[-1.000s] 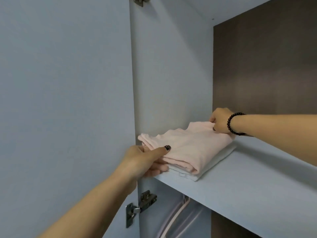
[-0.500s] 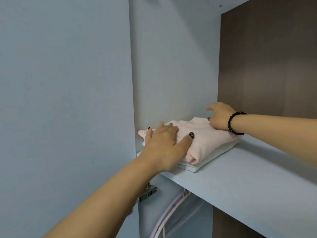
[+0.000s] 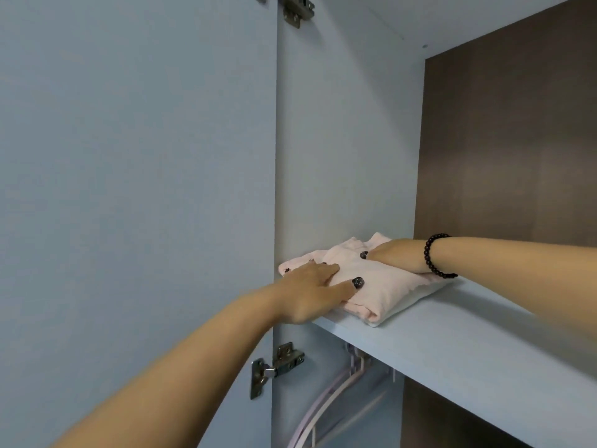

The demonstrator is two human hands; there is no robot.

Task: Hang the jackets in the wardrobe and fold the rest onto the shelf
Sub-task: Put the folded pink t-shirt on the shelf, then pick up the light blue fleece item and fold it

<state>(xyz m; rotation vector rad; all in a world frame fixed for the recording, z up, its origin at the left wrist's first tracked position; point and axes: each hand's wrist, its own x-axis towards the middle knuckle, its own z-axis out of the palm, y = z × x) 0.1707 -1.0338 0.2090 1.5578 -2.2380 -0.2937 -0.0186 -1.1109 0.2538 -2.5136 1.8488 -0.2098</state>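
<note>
A folded pink garment (image 3: 381, 286) lies atop a white one (image 3: 416, 297) on the shelf (image 3: 468, 344).

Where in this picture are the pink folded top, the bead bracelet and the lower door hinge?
pink folded top (image 3: 384, 286), head view, on its upper layer between the hands.
bead bracelet (image 3: 431, 258), head view, on the beads across the wrist.
lower door hinge (image 3: 277, 367), head view, on its metal arm.

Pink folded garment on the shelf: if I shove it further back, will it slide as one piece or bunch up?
The pink folded garment looks soft and floppy, so it would probably wrinkle. It rests on a white garment; the layers may shift apart. The shelf looks smooth, so pushing with both flat hands should slide it.
</note>
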